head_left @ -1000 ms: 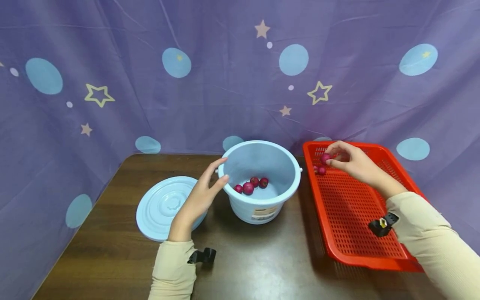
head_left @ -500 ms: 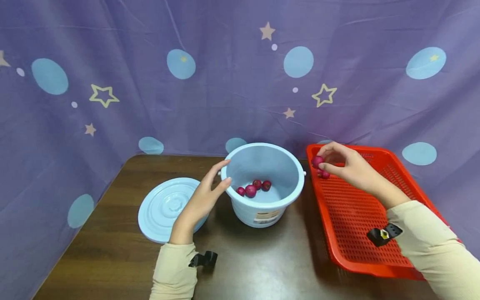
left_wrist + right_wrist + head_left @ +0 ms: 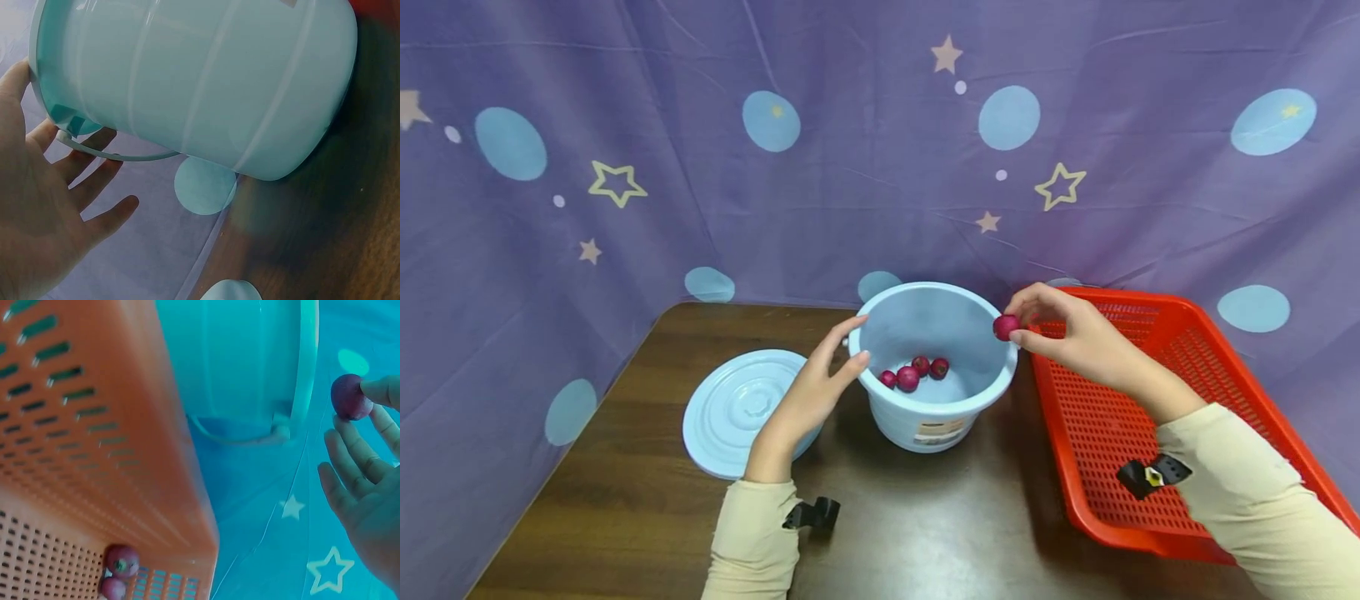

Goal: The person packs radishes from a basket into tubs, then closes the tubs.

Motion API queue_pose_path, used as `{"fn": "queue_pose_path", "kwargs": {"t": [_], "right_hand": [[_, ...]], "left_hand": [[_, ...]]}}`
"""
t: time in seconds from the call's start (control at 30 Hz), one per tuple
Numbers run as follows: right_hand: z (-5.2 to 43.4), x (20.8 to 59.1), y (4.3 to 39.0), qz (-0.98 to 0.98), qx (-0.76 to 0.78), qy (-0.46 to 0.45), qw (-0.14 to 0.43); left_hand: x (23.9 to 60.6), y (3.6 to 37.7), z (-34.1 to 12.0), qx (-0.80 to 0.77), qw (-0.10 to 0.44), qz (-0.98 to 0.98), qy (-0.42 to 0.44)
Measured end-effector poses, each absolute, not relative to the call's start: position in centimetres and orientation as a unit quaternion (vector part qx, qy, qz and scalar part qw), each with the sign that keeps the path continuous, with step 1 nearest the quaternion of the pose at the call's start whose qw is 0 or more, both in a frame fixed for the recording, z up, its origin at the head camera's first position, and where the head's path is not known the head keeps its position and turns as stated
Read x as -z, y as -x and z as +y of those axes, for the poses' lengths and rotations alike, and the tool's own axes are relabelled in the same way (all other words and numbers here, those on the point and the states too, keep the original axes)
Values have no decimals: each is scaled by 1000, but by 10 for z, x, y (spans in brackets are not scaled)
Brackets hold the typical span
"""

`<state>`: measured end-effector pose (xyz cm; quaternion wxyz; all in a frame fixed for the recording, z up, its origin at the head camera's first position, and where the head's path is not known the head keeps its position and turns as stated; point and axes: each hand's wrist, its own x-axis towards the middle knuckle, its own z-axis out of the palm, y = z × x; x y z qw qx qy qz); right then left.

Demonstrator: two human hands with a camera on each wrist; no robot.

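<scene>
A light blue bucket (image 3: 942,429) stands upright with several small round magenta-red fruits (image 3: 907,379) on its floor. My left hand (image 3: 811,390) rests its thumb and index fingertips at the left part of the rim; the left wrist view shows the other fingers (image 3: 103,219) spread out beside the bucket handle (image 3: 119,155). At the bucket's right rim, my right hand (image 3: 1071,333) pinches another round magenta-red fruit (image 3: 1006,327) between thumb and fingers. Two more such fruits (image 3: 122,560) lie in a corner of the red basket (image 3: 162,444).
Left of the bucket, the light blue lid (image 3: 733,412) lies flat on the dark wooden table (image 3: 880,517), partly covered by my left hand. The perforated red basket (image 3: 1120,537) stands at the right, its wall close to the bucket. A purple patterned curtain (image 3: 865,183) hangs behind.
My right hand has carried its fruit leftward from over the basket to the bucket's right rim. The left hand keeps its place on the rim. The view has shifted slightly.
</scene>
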<state>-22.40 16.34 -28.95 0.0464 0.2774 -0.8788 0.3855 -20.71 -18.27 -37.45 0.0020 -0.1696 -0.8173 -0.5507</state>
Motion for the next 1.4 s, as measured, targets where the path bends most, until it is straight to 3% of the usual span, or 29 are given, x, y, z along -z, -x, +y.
{"fn": "queue_pose_path", "kwargs": {"t": [0.43, 1.4], "right_hand": [[140, 295, 228, -879, -358, -314, 11], [156, 293, 232, -878, -378, -293, 19]], "left_hand": [[374, 209, -182, 549, -1, -819, 165], [371, 209, -180, 551, 0, -818, 169]]}}
